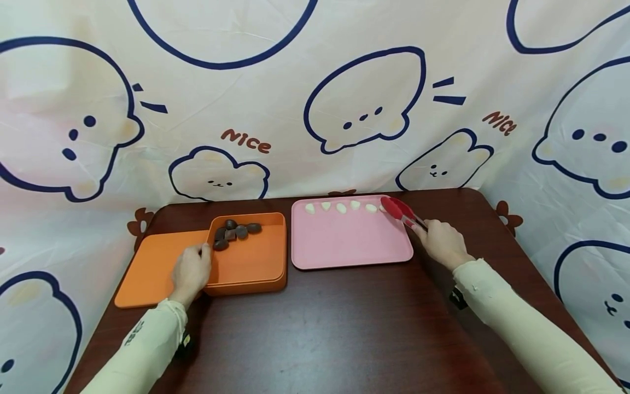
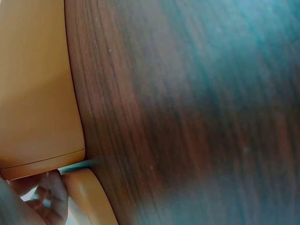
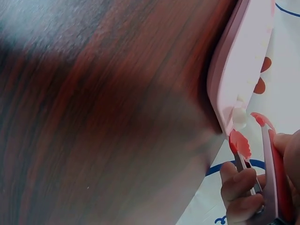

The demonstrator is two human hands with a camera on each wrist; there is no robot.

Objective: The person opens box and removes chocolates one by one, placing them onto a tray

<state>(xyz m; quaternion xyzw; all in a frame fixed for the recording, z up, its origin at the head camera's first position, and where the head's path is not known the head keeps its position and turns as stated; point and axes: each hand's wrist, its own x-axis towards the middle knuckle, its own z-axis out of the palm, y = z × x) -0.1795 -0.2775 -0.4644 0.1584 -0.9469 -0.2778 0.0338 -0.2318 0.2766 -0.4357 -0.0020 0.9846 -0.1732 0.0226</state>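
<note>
My right hand [image 1: 443, 241] holds a pair of red-tipped tongs [image 1: 400, 210] over the far right corner of a pink tray [image 1: 351, 241]. In the right wrist view the tongs' tips [image 3: 240, 144] stand apart, close to a small white piece [image 3: 239, 117] on the tray. Several more white pieces [image 1: 341, 208] lie in a row along the tray's far edge. My left hand [image 1: 191, 271] grips the left wall of an orange box [image 1: 248, 262]. Inside that box, dark brown pieces [image 1: 241, 232] gather toward the far left. In the left wrist view the fingers [image 2: 57, 194] are partly hidden beside the box.
A flat orange lid [image 1: 152, 268] lies left of the box, right beside it. Everything rests on a dark wooden table [image 1: 320, 328]. Behind the table hangs a white cloth [image 1: 295, 109] printed with blue cartoon outlines, close to the tray's far edge.
</note>
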